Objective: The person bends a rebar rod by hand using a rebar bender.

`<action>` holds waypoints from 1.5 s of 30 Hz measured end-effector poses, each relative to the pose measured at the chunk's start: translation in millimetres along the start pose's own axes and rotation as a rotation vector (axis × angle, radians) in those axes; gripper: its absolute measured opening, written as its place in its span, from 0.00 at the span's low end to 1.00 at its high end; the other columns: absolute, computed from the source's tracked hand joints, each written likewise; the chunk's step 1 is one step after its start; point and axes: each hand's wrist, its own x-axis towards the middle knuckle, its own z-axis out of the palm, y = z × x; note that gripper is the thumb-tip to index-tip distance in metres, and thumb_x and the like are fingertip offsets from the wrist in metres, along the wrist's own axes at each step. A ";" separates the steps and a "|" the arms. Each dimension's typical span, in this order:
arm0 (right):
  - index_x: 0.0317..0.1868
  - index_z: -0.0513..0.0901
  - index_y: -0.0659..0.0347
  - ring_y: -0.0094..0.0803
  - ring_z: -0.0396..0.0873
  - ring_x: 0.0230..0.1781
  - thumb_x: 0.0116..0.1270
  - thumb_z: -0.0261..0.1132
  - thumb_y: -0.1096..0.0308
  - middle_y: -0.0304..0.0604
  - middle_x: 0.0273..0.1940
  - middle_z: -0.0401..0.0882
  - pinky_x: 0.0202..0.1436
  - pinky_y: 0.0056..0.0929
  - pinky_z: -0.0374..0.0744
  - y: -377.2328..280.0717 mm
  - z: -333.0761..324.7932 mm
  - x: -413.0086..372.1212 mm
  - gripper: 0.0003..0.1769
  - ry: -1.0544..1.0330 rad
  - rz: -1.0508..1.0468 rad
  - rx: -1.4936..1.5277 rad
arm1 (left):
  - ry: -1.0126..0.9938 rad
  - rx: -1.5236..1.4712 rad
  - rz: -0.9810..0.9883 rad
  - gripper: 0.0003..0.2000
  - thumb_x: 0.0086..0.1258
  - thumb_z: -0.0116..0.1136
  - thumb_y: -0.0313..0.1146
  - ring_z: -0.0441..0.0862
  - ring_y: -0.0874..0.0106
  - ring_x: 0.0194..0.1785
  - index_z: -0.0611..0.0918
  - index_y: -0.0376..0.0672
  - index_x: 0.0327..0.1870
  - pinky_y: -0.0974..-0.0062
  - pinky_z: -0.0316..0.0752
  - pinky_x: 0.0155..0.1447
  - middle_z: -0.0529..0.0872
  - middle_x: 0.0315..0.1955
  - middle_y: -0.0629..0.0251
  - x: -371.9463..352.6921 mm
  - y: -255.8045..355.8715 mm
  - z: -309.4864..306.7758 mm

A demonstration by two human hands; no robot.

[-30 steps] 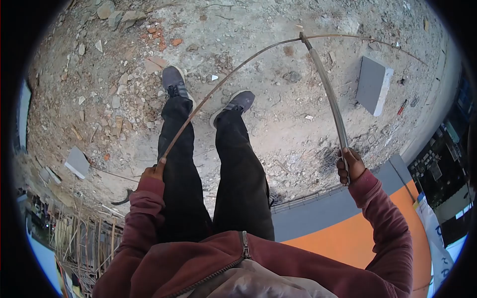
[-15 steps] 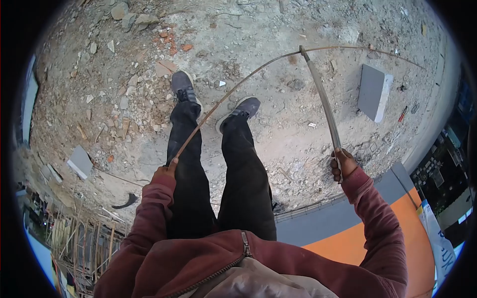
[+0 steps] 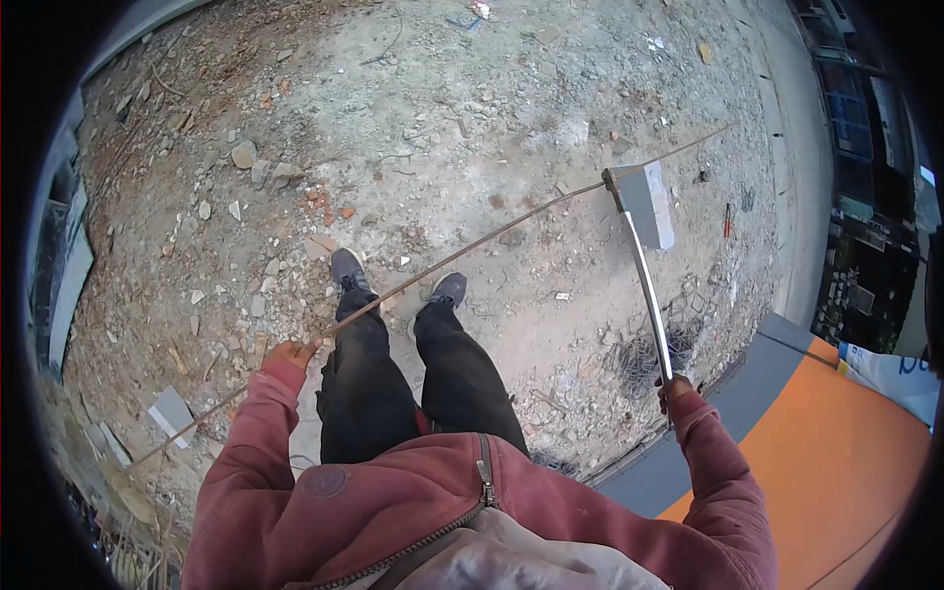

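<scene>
A long, thin, rusty steel bar (image 3: 462,253) runs diagonally from the lower left to the upper right. My left hand (image 3: 293,354) is closed around it near its lower part, and its tail passes on behind the wrist. In my right hand (image 3: 677,391) is the lower end of a metal bar-bending lever (image 3: 647,285). The lever stands out away from my body, and its dark notched head meets the steel bar at the upper right. Beyond the head, the steel bar continues as a thinner-looking length. My shoes are below the bar.
Rubble and broken stones cover the ground (image 3: 472,118). A grey slab (image 3: 644,211) lies behind the lever's head, and a smaller grey piece (image 3: 172,413) is at the left. Tangled wire (image 3: 654,359) lies near my right hand. An orange and grey surface (image 3: 796,423) borders the right.
The steel bar looks straighter than before. My left hand has shifted left and slightly down in view, my right hand down. The whole view has tilted, showing more ground ahead.
</scene>
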 end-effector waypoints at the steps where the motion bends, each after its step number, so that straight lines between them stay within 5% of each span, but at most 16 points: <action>1: 0.32 0.73 0.62 0.29 0.64 0.10 0.54 0.56 0.72 0.40 0.15 0.67 0.12 0.31 0.64 2.8 0.0 1.4 0.05 0.054 -0.107 0.030 | 0.059 -0.004 0.004 0.31 0.58 0.45 0.63 0.77 0.53 0.29 0.81 0.38 0.25 0.62 0.69 0.37 0.78 0.19 0.48 -9.8 14.6 -8.2; 4: 0.27 0.74 0.59 0.22 0.61 0.10 0.52 0.66 0.64 0.33 0.12 0.64 0.13 0.26 0.59 12.5 12.5 20.0 0.10 0.271 -0.384 0.022 | 0.193 0.035 0.039 0.30 0.58 0.45 0.63 0.78 0.52 0.32 0.83 0.40 0.28 0.63 0.71 0.40 0.79 0.21 0.49 -29.1 49.2 -17.9; 11: 0.21 0.78 0.65 0.26 0.67 0.15 0.47 0.69 0.58 0.39 0.17 0.72 0.21 0.28 0.65 17.0 2.7 46.1 0.17 0.417 -0.489 -0.165 | 0.332 0.123 0.044 0.27 0.59 0.46 0.60 0.78 0.51 0.31 0.82 0.41 0.27 0.60 0.70 0.38 0.80 0.22 0.49 -90.2 60.0 -37.6; 13: 0.21 0.78 0.65 0.25 0.67 0.17 0.47 0.69 0.59 0.38 0.16 0.71 0.22 0.27 0.65 -5.2 -21.6 -4.4 0.16 0.470 -0.501 -0.272 | 0.349 0.172 0.024 0.26 0.59 0.46 0.59 0.77 0.52 0.30 0.81 0.40 0.25 0.60 0.70 0.37 0.79 0.21 0.50 -102.4 62.5 -44.6; 18: 0.19 0.75 0.61 0.20 0.62 0.13 0.51 0.65 0.65 0.32 0.13 0.68 0.17 0.24 0.59 54.9 -38.7 -12.2 0.10 0.290 -0.678 0.032 | 0.511 0.236 0.072 0.25 0.57 0.49 0.59 0.77 0.52 0.28 0.80 0.41 0.23 0.60 0.69 0.34 0.78 0.18 0.52 -123.3 73.0 -46.1; 22: 0.16 0.73 0.59 0.21 0.64 0.08 0.45 0.67 0.72 0.34 0.12 0.68 0.13 0.21 0.66 153.2 65.0 -61.9 0.09 0.059 -0.474 0.561 | 0.496 0.247 0.094 0.24 0.56 0.51 0.59 0.77 0.53 0.28 0.80 0.43 0.24 0.61 0.69 0.34 0.79 0.19 0.53 -135.1 72.2 -27.5; 26: 0.16 0.68 0.58 0.22 0.66 0.10 0.43 0.66 0.79 0.36 0.13 0.68 0.14 0.20 0.67 145.4 102.0 -73.7 0.13 -0.021 -0.717 0.816 | 0.549 0.282 0.185 0.23 0.56 0.53 0.58 0.77 0.55 0.27 0.78 0.43 0.22 0.61 0.69 0.32 0.78 0.18 0.54 -140.8 58.7 7.8; 32: 0.19 0.68 0.56 0.18 0.62 0.08 0.50 0.68 0.70 0.32 0.11 0.64 0.10 0.19 0.62 91.7 95.4 -103.9 0.14 -0.052 -0.670 0.584 | 0.713 0.197 0.354 0.16 0.59 0.53 0.49 0.78 0.58 0.34 0.77 0.43 0.27 0.62 0.71 0.38 0.79 0.24 0.57 -160.3 48.5 38.3; 37: 0.19 0.66 0.54 0.21 0.61 0.07 0.50 0.69 0.69 0.32 0.11 0.63 0.10 0.23 0.59 150.4 152.7 -144.9 0.16 -0.190 -0.563 0.713 | 0.762 0.183 0.423 0.16 0.60 0.52 0.49 0.78 0.58 0.35 0.78 0.43 0.29 0.60 0.72 0.37 0.80 0.27 0.58 -171.6 22.4 72.5; 45: 0.27 0.77 0.61 0.18 0.67 0.19 0.51 0.69 0.62 0.32 0.19 0.71 0.22 0.22 0.66 263.8 227.4 -196.0 0.13 -0.103 -0.473 0.322 | 0.572 0.036 0.413 0.20 0.60 0.51 0.54 0.78 0.56 0.30 0.80 0.43 0.25 0.62 0.71 0.34 0.80 0.23 0.56 -209.4 -64.7 145.5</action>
